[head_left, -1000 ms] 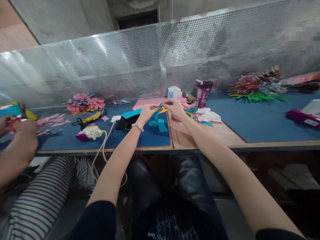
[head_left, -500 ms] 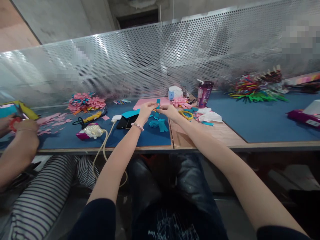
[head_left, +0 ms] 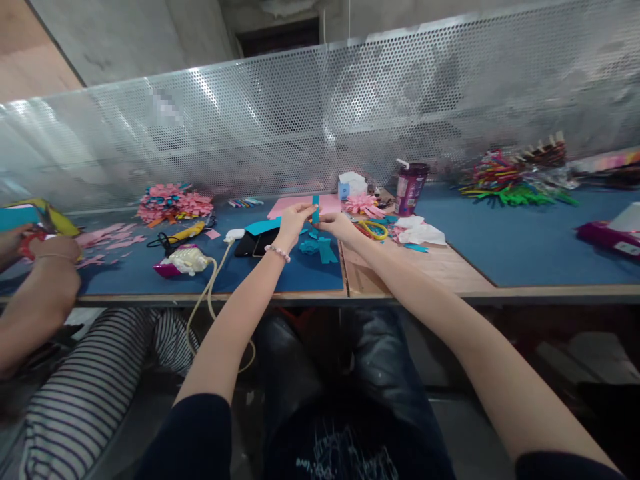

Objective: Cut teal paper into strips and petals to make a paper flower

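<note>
Both my hands meet over the blue mat (head_left: 300, 273) at the middle of the bench. My left hand (head_left: 293, 223) and my right hand (head_left: 336, 225) pinch a narrow teal paper strip (head_left: 315, 208), which stands upright between their fingertips. Just below them on the mat lie more teal paper pieces (head_left: 320, 248). A black phone (head_left: 255, 244) rests under my left wrist, and a teal sheet (head_left: 263, 227) lies beside it. Yellow-handled scissors (head_left: 373, 229) lie to the right of my right hand.
A purple tumbler (head_left: 410, 187), a pink paper flower (head_left: 361, 203), crumpled white tissue (head_left: 419, 232) and a pink sheet (head_left: 295, 205) sit behind my hands. A glue gun (head_left: 183, 260) with cord lies left. A person in striped trousers (head_left: 35, 267) holds red scissors at far left. Coloured strips (head_left: 510, 180) pile at back right.
My hands have drawn closer together and turned the teal strip upright. The scissors and pink flower behind my right hand have come into sight.
</note>
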`<state>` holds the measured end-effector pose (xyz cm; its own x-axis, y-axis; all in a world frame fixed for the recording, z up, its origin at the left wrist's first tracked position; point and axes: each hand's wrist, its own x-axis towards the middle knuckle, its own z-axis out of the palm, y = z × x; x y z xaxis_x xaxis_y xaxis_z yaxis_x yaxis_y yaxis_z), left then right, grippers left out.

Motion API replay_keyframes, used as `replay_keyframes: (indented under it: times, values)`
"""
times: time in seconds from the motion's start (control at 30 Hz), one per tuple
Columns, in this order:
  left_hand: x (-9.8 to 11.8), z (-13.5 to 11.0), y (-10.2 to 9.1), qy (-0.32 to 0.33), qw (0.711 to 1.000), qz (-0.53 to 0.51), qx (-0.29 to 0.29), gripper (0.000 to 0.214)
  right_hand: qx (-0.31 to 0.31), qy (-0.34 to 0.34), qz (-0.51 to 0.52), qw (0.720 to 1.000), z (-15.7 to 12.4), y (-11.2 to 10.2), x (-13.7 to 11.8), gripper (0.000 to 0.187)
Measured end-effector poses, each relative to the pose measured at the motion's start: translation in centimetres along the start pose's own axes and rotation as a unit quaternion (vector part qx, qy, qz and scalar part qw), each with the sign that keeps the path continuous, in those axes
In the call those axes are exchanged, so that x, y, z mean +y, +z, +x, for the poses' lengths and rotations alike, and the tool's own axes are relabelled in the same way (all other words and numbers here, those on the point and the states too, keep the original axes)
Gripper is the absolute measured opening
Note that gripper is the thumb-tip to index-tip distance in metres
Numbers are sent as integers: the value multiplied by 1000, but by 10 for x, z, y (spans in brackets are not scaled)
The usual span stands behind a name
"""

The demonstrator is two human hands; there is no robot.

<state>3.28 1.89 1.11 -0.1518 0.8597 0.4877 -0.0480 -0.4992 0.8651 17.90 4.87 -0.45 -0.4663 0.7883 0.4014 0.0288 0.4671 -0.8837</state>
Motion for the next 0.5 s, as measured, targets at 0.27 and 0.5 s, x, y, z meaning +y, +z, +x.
replay_keyframes:
  times: [0.27, 0.5]
  values:
    - [2, -2, -2, -75, 995, -72, -4, 22, -18, 43, 55, 997, -7, 0, -9, 26]
    - [-1, 2, -6, -98, 990, -100, 15, 17, -40, 56, 49, 996, -13, 0, -16, 28]
